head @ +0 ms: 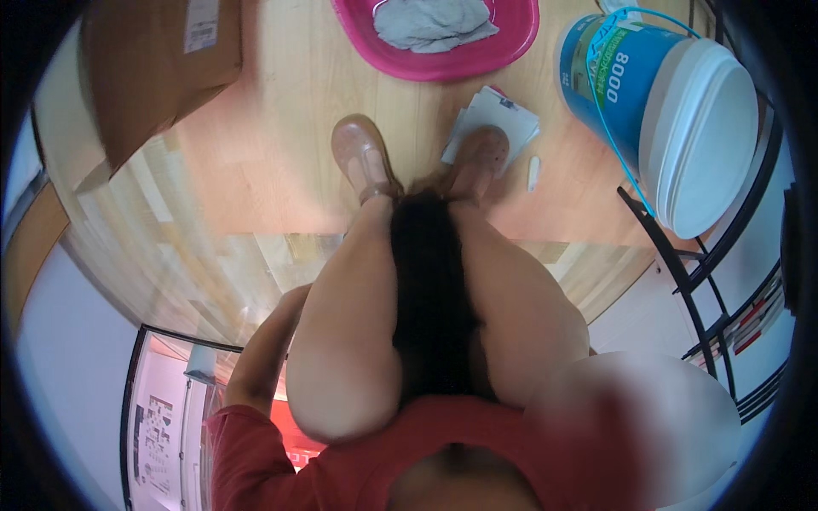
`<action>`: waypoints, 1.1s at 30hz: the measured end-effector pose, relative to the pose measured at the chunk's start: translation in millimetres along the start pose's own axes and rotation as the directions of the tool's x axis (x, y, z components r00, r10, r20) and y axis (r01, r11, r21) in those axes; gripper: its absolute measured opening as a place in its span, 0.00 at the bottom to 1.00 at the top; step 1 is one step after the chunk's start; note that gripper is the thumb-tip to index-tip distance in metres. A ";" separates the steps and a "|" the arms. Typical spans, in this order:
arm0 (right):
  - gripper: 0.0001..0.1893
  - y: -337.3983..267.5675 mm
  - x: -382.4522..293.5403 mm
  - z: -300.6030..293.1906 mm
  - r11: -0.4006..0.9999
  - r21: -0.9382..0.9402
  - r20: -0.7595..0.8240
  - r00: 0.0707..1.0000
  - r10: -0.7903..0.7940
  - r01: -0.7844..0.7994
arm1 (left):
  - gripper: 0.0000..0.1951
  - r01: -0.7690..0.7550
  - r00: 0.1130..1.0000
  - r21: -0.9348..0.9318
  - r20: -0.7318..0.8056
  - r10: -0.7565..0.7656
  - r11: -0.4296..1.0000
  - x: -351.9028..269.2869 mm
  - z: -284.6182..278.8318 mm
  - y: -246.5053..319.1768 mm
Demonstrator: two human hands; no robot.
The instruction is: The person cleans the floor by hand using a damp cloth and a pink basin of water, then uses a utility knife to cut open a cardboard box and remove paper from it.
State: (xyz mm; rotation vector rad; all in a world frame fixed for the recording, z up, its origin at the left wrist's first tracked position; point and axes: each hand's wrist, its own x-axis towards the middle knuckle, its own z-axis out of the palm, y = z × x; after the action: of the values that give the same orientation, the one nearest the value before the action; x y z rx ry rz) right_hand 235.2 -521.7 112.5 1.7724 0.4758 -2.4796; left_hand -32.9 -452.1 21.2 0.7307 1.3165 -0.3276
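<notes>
My left hand is out of view: the bare left arm goes down behind the left thigh. My right hand is not in view either. Before me, between the thighs, hangs black cloth [428, 287]. Two tan shoes rest on the wooden floor; the left shoe [358, 144] stands on bare boards, the right shoe [482, 150] on or against a stack of thin white sheets [505, 115]. Beside the stack lies a small white stick-like object [533, 174]. Farther ahead, a pink plastic basin [418, 71] holds a crumpled grey cloth [431, 25].
A brown cardboard box [160, 70] stands at the front left. At the right are a blue and white plastic bucket [632, 83] with a blue handle and a black metal rack [687, 281]. A blurred pale rounded shape [690, 421] fills the lower right. A black-framed mirror or opening [131, 396] is at the lower left.
</notes>
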 end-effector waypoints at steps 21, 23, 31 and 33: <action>0.09 -5.4 -50.3 -198.1 0.906 -0.161 -0.511 0.752 -0.416 0.392 | 0.14 -0.454 0.605 -0.107 -0.766 0.218 0.885 -157.1 -134.3 15.5; 0.10 0.9 -53.3 -199.4 0.904 -0.248 -0.529 0.733 -0.427 0.348 | 0.14 -0.488 0.520 -0.099 -0.831 0.198 0.867 -182.5 -133.8 11.1; 0.11 57.4 -70.9 -225.5 0.945 -0.296 -0.562 0.774 -0.292 0.141 | 0.17 -0.417 0.232 0.015 -0.965 0.122 0.909 -307.0 -136.9 -45.3; 0.11 58.1 -79.5 -227.0 0.955 -0.256 -0.593 0.757 -0.276 0.147 | 0.16 -0.436 0.143 0.056 -0.981 0.131 0.898 -342.0 -145.1 -37.8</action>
State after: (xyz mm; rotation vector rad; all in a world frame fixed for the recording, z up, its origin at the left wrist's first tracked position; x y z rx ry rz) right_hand 482.6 -523.7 107.7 2.5485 0.9687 -1.7891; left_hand -250.4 -447.4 324.8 1.0033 2.3337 0.8385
